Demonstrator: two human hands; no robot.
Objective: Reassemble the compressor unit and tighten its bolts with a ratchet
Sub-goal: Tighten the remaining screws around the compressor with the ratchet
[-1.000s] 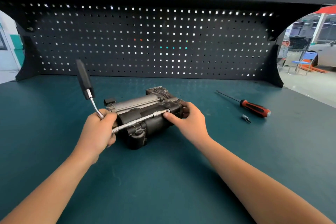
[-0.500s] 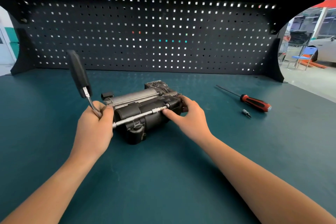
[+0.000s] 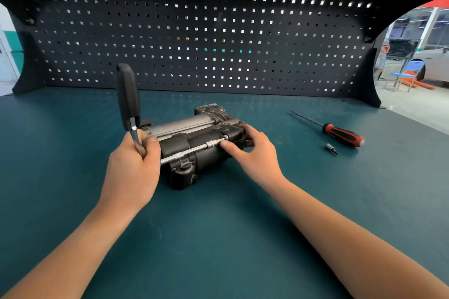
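The compressor [image 3: 199, 145] lies assembled mid-bench [image 3: 218, 238], so work looks into bolt-tightening: the left hand [image 3: 132, 170] grips the ratchet [image 3: 128, 97] near its head, the right hand [image 3: 254, 155] curls over the compressor's end, thumb steadying the extension [image 3: 192, 152] on a bolt [image 3: 226, 137]; how many remain cannot be told.

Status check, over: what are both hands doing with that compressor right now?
Left hand grips ratchet, handle upright. Right hand holds compressor end, thumb at extension bar tip. Screwdriver and loose bit lie apart, right; nothing in the way.
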